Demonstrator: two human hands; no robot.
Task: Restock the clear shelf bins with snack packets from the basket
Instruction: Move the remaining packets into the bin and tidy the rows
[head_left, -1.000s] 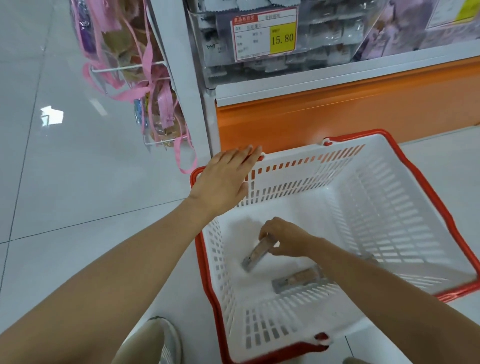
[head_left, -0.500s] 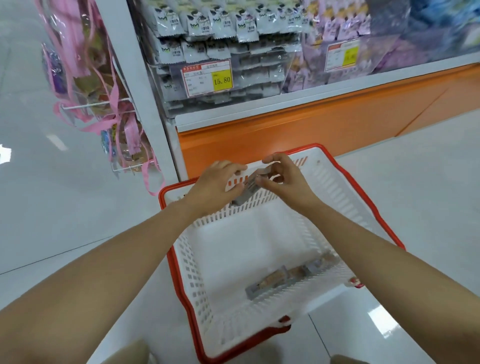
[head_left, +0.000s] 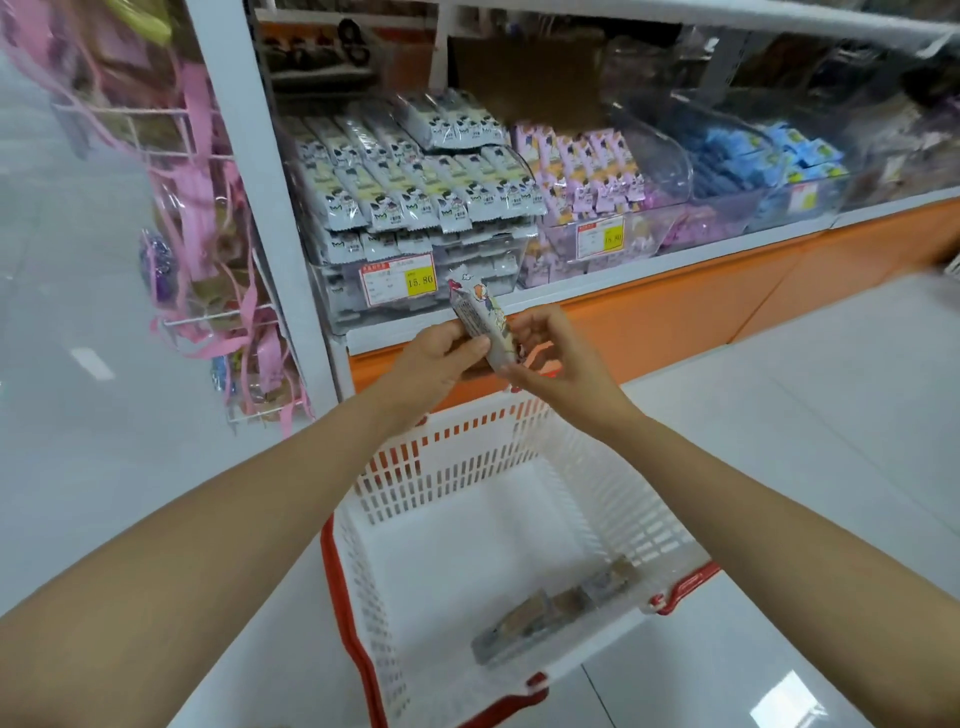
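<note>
Packet (head_left: 480, 325) higher, between both grips (head_left: 436, 364) (head_left: 556, 364)

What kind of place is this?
Probably a shop's snack aisle: clear shelf bins stuffed with snack packets, a yellow price tag reading 15.80, and a red-rimmed shopping basket on the floor.

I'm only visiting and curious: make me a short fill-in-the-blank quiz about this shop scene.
1. The number of hands holding the snack packet, counting the left hand and the right hand, is ____.
2. The white basket below them has a rim coloured ____.
3. The price tag nearest the packet reads ____.

Missing words: two; red; 15.80
</note>
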